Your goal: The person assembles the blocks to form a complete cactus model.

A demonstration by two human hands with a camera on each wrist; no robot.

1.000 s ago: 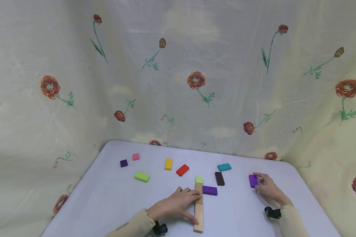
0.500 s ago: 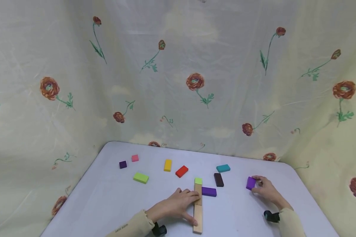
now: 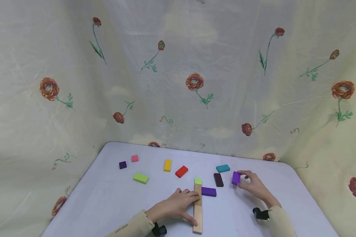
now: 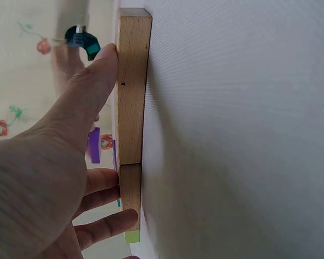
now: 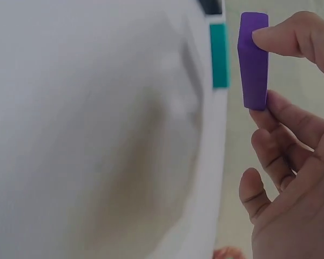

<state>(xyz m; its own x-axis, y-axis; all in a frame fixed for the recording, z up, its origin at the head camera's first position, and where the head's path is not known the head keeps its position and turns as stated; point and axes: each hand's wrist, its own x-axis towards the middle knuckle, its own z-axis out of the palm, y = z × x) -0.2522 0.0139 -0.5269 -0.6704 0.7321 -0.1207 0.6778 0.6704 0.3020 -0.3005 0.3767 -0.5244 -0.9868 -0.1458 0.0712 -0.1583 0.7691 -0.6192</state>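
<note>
My right hand (image 3: 256, 188) pinches a purple block (image 5: 252, 70) between thumb and fingers, raised above the table. It hangs just right of a dark brown block (image 3: 218, 179). My left hand (image 3: 178, 204) lies along two plain wooden blocks (image 3: 197, 219) set end to end. Its thumb touches the nearer block (image 4: 133, 91) and its fingertips rest on the farther one (image 4: 130, 186). A light green block (image 3: 198, 181) sits at the far end of this row. Another purple block (image 3: 209, 192) lies against the row's right side, pointing right.
Behind the row lie a teal block (image 3: 223, 168), a red block (image 3: 181, 171) and a yellow block (image 3: 167, 165). Farther left are a lime green block (image 3: 140, 178), a pink block (image 3: 134, 158) and a dark purple block (image 3: 123, 165). Flowered cloth (image 3: 178, 65) hangs behind the white table (image 3: 106, 197).
My right hand has lifted the purple block and carried it left toward the dark brown block. My left hand stays in place on the wooden row.
</note>
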